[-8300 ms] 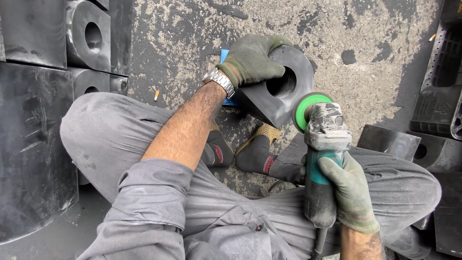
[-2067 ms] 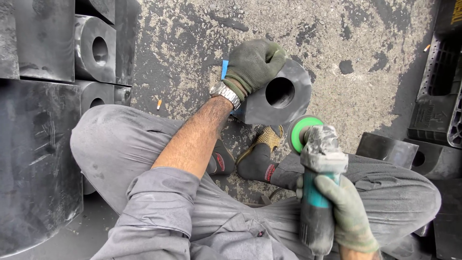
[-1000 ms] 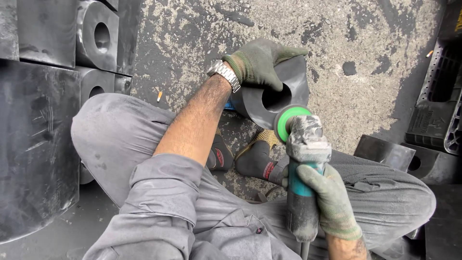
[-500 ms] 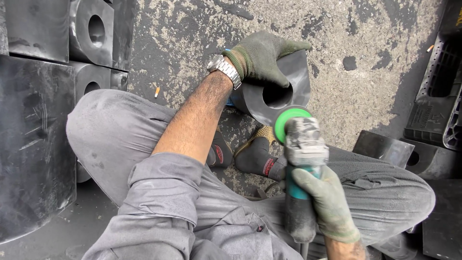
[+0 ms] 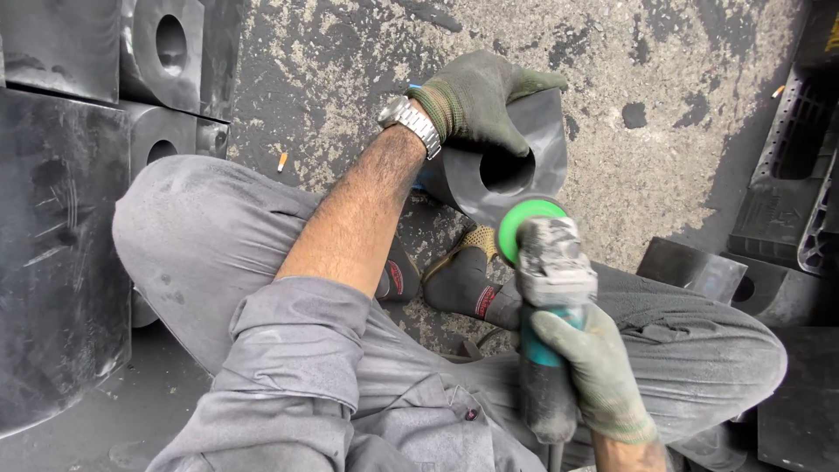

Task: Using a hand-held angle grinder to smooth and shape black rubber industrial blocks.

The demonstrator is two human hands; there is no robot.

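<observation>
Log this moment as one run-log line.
left hand: gripping black block | right hand: holding angle grinder | green disc: at block's lower edge | contact: cannot tell

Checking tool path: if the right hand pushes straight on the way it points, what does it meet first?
The right hand points its angle grinder up-frame; its green disc looks at or nearly touching the black block held by the left hand. Depth unclear.

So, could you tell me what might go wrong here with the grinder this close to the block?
The green disc meets the black block just below the gloved left hand; a kick could reach those fingers. The right hand alone holds the angle grinder, so control may be weak. The feet sit directly beneath.
</observation>
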